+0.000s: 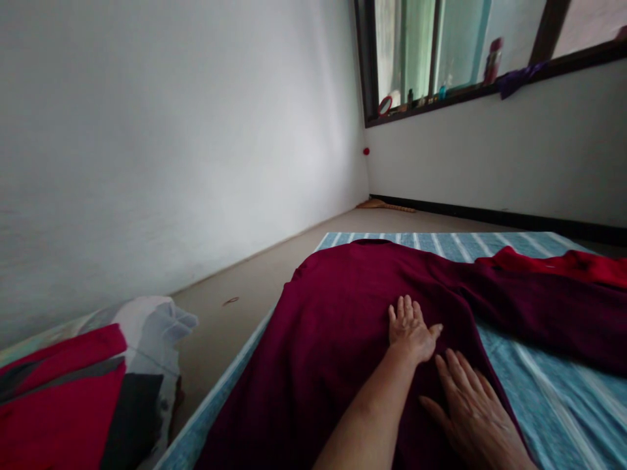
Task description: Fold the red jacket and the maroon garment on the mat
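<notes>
- Maroon garment (343, 307) lies spread on the striped mattress (553, 391), one sleeve (539, 307) reaching to the right; a red cloth (563, 264) lies at the sleeve's far end.
- Left hand (409, 329) rests flat on the garment, fingers spread, palm down, gripping nothing.
- Right hand (473, 411) lies flat just beside it, nearer the body, also pressed open on the fabric; the hands are close but not touching.
- Step in hand, by my reading: smoothing the body of the garment flat.
- Next move likely calls for both palms to sweep outward over the wrinkles, or to reach for the sleeve; it needs light, even pressure.
- A folded pile (73, 391) sits on the floor at left.
</notes>
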A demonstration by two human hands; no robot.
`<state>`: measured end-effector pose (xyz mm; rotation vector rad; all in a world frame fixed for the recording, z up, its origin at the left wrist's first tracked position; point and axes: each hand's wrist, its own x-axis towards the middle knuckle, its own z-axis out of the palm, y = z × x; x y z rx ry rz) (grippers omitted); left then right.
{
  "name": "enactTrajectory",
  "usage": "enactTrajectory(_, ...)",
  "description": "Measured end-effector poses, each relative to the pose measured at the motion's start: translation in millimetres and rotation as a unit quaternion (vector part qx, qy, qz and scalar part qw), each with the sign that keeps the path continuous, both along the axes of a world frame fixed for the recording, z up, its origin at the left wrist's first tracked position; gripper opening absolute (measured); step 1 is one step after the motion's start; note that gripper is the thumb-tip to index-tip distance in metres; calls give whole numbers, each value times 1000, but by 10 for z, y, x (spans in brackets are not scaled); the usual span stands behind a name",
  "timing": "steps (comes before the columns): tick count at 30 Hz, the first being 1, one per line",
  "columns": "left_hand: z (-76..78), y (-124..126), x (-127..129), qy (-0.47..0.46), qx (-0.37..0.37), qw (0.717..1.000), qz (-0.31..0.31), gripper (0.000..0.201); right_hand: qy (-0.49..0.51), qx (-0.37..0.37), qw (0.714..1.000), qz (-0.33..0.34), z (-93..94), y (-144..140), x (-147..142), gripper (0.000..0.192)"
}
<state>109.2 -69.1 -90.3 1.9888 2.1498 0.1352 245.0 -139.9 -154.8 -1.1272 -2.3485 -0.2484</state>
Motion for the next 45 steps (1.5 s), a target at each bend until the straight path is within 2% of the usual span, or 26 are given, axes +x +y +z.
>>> enactTrajectory(3,100,25,9,-28,-21,999,1,78,-1,-3,1000,1,8,1,12,75)
enactTrajectory(6,315,-48,-55,-77,-38,996,0,76,4,-16,1000,11,0,-2,31,75)
enactTrajectory(8,476,-224,-192,-89,-20,996,-22,74,12,-30,999,28,-9,-6,48,69)
enactTrajectory(11,624,-710,-562,-62,26,997,-46,64,19,-49,998,46,-23,-12,84,56)
enactTrajectory(13,623,-1116,-882,-28,47,999,-3,54,11,-50,997,56,-31,-14,118,50)
enactTrajectory(16,492,-1671,-1327,23,91,992,86,47,-15,-35,995,87,-48,-13,183,42)
enactTrajectory(18,372,-1926,-1519,48,84,989,115,49,-32,-24,993,113,-62,-7,225,42)
enactTrajectory(20,273,-2067,-1606,63,54,988,128,53,-37,-11,991,126,-77,1,256,46)
enactTrajectory(23,208,-2113,-1627,59,35,988,135,57,-39,0,990,137,-91,14,280,47)
enactTrajectory(29,227,-2105,-1718,-37,89,980,176,52,-32,12,988,153,-89,16,302,50)
enactTrajectory(37,257,-2113,-1580,104,7,975,198,55,-35,13,988,151,-94,31,308,48)
enactTrajectory(45,296,-2150,-1590,122,-16,977,174,53,-39,6,989,141,-61,45,302,41)
